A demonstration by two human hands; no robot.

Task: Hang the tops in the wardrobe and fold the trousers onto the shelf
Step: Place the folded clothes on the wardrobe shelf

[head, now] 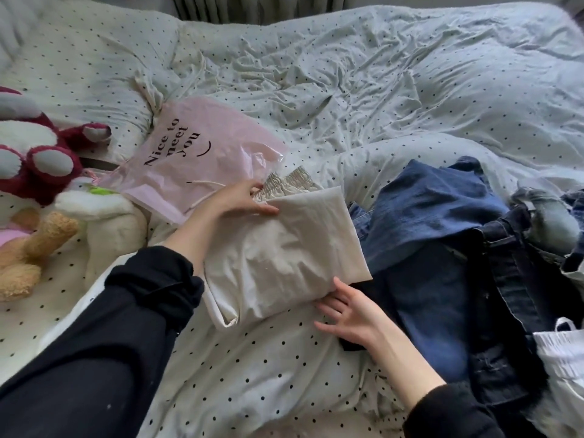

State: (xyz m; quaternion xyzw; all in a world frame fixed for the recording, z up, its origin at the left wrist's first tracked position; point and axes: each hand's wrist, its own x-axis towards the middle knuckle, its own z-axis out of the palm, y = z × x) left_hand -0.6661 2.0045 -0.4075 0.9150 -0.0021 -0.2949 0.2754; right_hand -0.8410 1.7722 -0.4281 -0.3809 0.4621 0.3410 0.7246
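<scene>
— Where are the trousers she's working on?

— The cream trousers [284, 251] lie folded into a flat packet on the bed [379, 83], near its front edge, with the gathered elastic waistband poking out at the far end.

— And her hands?

— The left hand [245, 199] lies on the far end of the packet by the waistband, fingers straight, pressing rather than gripping. The right hand [346, 314] is at the near corner, palm up, fingers relaxed and spread, fingertips at the fold's edge; it grips nothing.

— What's around it?

— Just right of the packet, a heap of blue jeans [442, 235] with a darker denim pair [512, 295] on top. A white garment [562, 352] sits at the far right. Behind the left hand lies a pink plastic bag [189, 159] printed "Nice to meet you". Plush toys [41, 159] crowd the left side.
</scene>
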